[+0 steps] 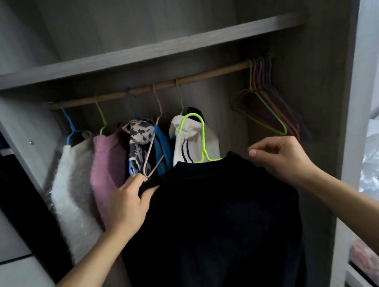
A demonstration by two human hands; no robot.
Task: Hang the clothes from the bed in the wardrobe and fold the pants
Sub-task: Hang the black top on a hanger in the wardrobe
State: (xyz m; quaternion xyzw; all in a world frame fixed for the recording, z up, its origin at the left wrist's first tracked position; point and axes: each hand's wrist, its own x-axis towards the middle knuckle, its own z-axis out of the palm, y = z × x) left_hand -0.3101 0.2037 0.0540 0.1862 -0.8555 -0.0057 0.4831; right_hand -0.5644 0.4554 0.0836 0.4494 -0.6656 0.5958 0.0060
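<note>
Fingers of left hand (pixel 126 204), right hand (pixel 279 155) pinching black sweater (pixel 209 225) shoulders, long axis vertical, neck up.

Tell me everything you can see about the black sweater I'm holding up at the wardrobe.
The black sweater is dark, with what looks like a fine ribbed knit, and it hangs full length facing the open wardrobe. It sits on a lime-green wire hanger whose hook rises from the neckline and is not yet over the wooden rail. The left hand pinches one shoulder and the right hand grips the other. Its lower hem is out of view.
</note>
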